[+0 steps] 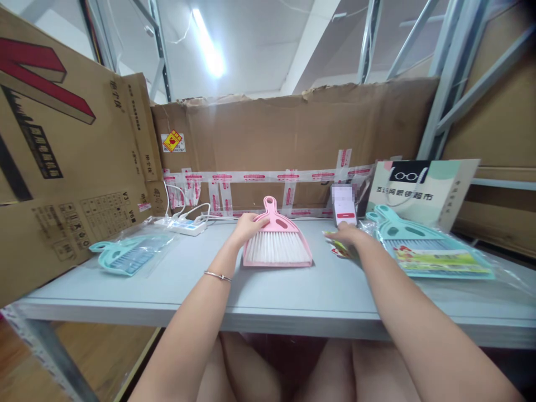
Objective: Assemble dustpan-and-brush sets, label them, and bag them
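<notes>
Left hand (250, 228) grips pink dustpan set (278, 247). Right hand (352, 235) at printed card (340, 253) — hold indeterminable. Left of grips, carton (90, 151) marked "V3"; rightward, bag (431, 192) — "超市".

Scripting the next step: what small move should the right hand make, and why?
Probably pinch the printed card with the right hand and lift it. That hand is right at the card, though its grip is unclear; the left hand holds the pink dustpan set, which shows no card over it, while the teal set at far right has one across it.
</notes>
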Demonstrator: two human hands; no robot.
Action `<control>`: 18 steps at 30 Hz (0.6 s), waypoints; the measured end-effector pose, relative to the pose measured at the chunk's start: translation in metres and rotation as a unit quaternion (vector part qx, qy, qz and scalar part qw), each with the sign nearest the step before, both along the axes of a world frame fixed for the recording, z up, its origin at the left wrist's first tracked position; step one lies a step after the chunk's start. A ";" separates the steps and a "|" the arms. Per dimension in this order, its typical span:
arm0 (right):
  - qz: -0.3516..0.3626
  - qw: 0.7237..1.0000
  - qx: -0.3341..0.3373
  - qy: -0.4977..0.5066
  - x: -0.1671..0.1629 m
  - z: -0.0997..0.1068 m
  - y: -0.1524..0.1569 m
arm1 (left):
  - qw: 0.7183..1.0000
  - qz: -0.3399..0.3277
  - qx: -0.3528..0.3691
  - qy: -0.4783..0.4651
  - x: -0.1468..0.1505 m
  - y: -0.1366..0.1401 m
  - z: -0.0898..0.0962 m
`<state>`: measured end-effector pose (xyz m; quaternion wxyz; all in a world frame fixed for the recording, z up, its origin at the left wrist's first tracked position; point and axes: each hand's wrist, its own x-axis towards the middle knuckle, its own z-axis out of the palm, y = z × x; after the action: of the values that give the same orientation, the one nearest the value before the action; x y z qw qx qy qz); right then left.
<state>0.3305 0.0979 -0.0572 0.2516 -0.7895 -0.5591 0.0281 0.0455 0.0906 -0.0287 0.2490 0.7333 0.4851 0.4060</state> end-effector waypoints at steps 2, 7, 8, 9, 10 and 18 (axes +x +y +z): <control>-0.027 0.997 -0.075 -0.007 -0.001 -0.001 -0.004 | 1.000 -0.002 0.006 0.002 0.000 0.000 0.000; -0.015 0.987 -0.162 -0.001 -0.009 0.009 -0.010 | 1.000 -0.009 0.014 -0.016 0.002 -0.002 0.001; -0.004 0.985 -0.173 0.010 -0.009 0.010 -0.009 | 1.000 -0.009 0.016 -0.021 0.002 -0.002 0.000; 0.008 0.983 -0.183 0.017 -0.008 0.010 -0.008 | 1.000 -0.008 0.018 -0.024 0.002 -0.002 0.000; 0.018 0.981 -0.192 0.015 -0.006 0.010 -0.006 | 0.999 -0.006 0.022 -0.025 0.002 -0.001 0.000; 0.026 0.994 -0.107 -0.025 0.004 -0.010 0.010 | 0.999 0.006 0.050 -0.006 0.003 0.001 0.000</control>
<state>0.3341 0.1083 -0.0676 0.1509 -0.7975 -0.5794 0.0745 0.0480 0.0918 -0.0284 0.2123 0.7395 0.4669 0.4360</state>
